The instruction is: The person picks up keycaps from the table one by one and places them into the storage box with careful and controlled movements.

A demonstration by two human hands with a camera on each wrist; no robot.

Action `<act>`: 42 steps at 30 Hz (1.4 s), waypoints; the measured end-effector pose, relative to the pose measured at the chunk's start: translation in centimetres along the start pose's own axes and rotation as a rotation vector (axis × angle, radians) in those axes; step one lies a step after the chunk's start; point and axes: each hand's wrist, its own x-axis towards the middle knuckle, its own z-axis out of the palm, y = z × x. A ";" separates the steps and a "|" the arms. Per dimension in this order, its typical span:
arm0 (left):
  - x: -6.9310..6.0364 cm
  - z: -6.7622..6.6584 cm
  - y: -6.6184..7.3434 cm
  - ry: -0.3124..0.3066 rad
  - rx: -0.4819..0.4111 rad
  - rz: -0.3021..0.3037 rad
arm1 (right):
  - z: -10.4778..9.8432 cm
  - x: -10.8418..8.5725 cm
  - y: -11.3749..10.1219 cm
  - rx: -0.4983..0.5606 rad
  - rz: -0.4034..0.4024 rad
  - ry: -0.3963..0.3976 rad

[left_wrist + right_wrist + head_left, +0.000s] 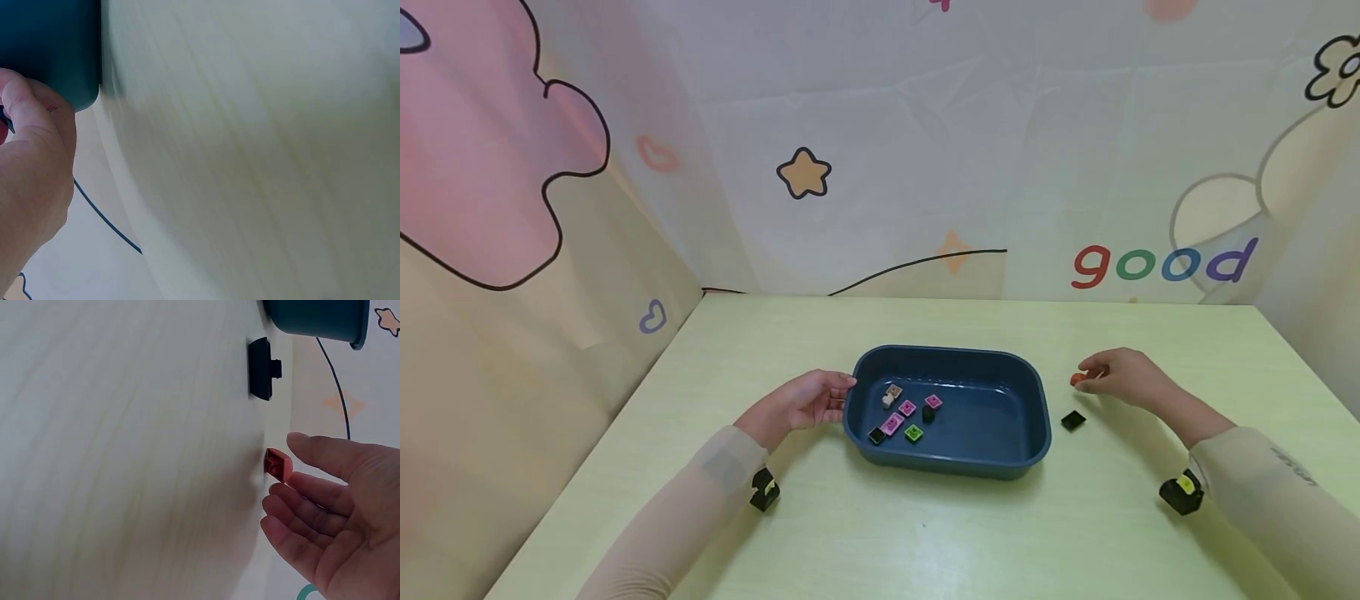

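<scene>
A dark blue tray stands on the table, several small keycaps inside it. My left hand holds its left rim, thumb on top and fingers against the outer wall; the left wrist view shows this hand at the tray's corner. My right hand reaches around an orange-red keycap on the table right of the tray. In the right wrist view that keycap sits between thumb and forefinger, with a small gap at the thumb. Nearer the tray lies a black keycap, stem up.
Inside the tray, to the left, are a pink keycap, a green keycap, a cream piece and a dark keycap. A printed cloth hangs behind the pale table. Each wrist carries a small black camera.
</scene>
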 end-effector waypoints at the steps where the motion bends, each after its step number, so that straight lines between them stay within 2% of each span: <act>1: 0.0 0.0 0.0 -0.001 -0.002 -0.002 | 0.1 0.1 0.0 -0.004 0.004 -0.005; 10: 0.1 0.0 0.0 -0.006 -0.003 -0.001 | 0.2 0.4 -0.2 -0.022 -0.008 0.004; 17: 0.1 0.0 0.2 -0.005 -0.005 -0.009 | 0.3 0.7 -0.2 -0.004 0.024 -0.015; 22: 0.0 -0.1 0.1 -0.011 -0.006 -0.008 | 0.1 0.6 -0.4 -0.006 0.005 -0.011; 28: -0.1 -0.1 0.0 -0.015 0.001 -0.002 | -0.7 0.2 -0.6 -0.035 -0.027 0.014; 42: -0.2 0.1 0.2 -0.010 -0.003 0.002 | -3.8 -0.7 -1.1 -0.032 -0.023 0.048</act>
